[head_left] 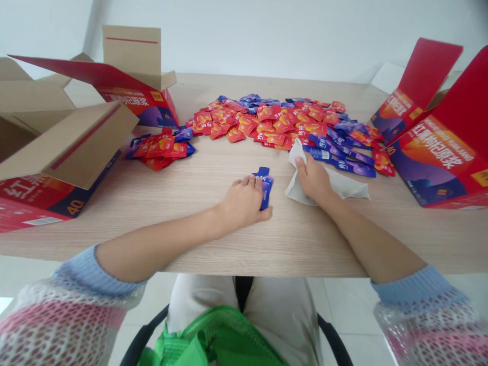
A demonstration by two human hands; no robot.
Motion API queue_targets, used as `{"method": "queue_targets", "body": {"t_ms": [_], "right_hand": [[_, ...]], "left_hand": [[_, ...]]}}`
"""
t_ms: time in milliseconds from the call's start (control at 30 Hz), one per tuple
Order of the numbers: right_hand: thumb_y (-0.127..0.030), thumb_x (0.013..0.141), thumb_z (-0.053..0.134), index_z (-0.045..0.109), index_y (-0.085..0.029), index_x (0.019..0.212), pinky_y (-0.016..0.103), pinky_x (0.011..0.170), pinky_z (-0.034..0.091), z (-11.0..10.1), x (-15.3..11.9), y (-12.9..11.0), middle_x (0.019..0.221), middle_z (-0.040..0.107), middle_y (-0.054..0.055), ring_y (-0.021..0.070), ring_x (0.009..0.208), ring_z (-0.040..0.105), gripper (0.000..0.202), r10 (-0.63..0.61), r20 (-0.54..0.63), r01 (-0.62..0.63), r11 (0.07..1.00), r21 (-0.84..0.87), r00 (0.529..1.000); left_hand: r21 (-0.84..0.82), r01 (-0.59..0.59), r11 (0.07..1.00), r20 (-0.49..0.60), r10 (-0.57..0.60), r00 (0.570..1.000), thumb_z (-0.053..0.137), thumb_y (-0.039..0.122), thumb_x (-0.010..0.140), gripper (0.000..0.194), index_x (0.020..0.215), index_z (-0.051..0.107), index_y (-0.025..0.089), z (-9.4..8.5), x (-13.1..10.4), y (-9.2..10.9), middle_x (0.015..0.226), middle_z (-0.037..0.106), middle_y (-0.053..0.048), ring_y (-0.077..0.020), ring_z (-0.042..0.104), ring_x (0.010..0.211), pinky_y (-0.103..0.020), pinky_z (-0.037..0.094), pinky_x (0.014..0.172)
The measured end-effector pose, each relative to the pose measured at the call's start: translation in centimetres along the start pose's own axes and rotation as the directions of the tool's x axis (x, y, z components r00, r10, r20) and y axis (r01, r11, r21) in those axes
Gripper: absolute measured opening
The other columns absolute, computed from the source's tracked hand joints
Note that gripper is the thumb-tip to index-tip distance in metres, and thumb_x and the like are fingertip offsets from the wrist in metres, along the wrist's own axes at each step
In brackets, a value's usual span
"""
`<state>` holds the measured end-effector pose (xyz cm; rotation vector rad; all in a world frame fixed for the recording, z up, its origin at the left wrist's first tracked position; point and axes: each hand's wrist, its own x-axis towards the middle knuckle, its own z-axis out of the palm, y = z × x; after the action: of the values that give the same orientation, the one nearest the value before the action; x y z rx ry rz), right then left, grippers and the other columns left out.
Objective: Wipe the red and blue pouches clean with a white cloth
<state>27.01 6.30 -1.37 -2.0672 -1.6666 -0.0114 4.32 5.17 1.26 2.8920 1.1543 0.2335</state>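
Observation:
A single blue sachet (266, 192) lies flat on the tabletop in front of me. My left hand (246, 201) rests over its left side, fingers curled onto it and thumb off to the lower right. My right hand (314, 178), a little way to the right, grips a white cloth (345, 184) between thumb and fingers. The cloth is crumpled, one corner sticking up above the hand and the rest trailing right along the table. Just behind the cloth, several blue sachets (345, 165) lie at the edge of a large heap of red sachets (280, 124) mixed with blue ones.
A smaller pile of red and blue sachets (162, 150) sits left of the heap. Open red cardboard boxes stand on both sides: a near-left box (36, 195), a back-left box (147, 104), a near-right box (438, 157) and a back-right box (396, 112). The wooden table (244, 249) ends close to my lap.

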Motion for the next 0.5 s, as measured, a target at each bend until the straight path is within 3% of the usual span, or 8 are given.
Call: {"method": "queue_targets", "body": {"t_ms": [100,233,367,500], "right_hand": [[-0.056,0.098,0.018,0.057,-0.012,0.120,0.046,0.080,0.047,0.0,0.3,0.6,0.100,0.069,0.020,0.0356,0.095,0.064,0.063,0.064,-0.118,-0.051,0.993,0.106,0.991],[-0.061,0.097,0.016,0.060,-0.015,0.107,0.044,0.080,0.046,0.0,0.3,0.6,0.094,0.067,0.017,0.0328,0.093,0.063,0.065,0.091,-0.195,-0.047,0.974,0.221,0.977],[-0.061,0.097,0.016,0.059,-0.014,0.112,0.044,0.082,0.046,-0.6,-0.4,-0.4,0.099,0.067,0.018,0.0319,0.096,0.062,0.065,0.088,-0.238,-0.009,0.950,0.313,0.967],[-0.057,0.099,0.014,0.052,-0.013,0.127,0.042,0.086,0.048,-1.3,-2.2,-2.1,0.108,0.067,0.017,0.0304,0.102,0.062,0.064,0.032,-0.234,0.053,0.936,0.348,0.972]], "left_hand": [[0.034,0.044,0.998,-0.003,-0.044,0.999,0.045,0.022,0.090,0.056,0.141,0.040,0.000,-0.1,-0.3,0.5,0.139,0.051,-0.027,-0.0310,0.061,0.117,-0.040,0.049,0.094],[-0.297,0.165,0.941,-0.078,-0.196,0.978,0.039,0.010,0.090,0.055,0.145,0.036,0.010,-0.3,1.2,-2.7,0.118,0.068,-0.016,-0.0236,0.070,0.097,-0.033,0.052,0.085],[-0.612,0.210,0.762,-0.045,-0.299,0.953,0.040,0.006,0.086,0.047,0.132,0.050,0.009,1.0,2.5,-5.3,0.111,0.071,-0.013,-0.0212,0.068,0.097,-0.031,0.051,0.088],[-0.714,0.164,0.680,-0.055,-0.288,0.956,0.038,0.003,0.082,0.047,0.126,0.052,0.010,2.8,2.8,-5.0,0.118,0.068,-0.012,-0.0203,0.064,0.109,-0.033,0.048,0.097]]}}
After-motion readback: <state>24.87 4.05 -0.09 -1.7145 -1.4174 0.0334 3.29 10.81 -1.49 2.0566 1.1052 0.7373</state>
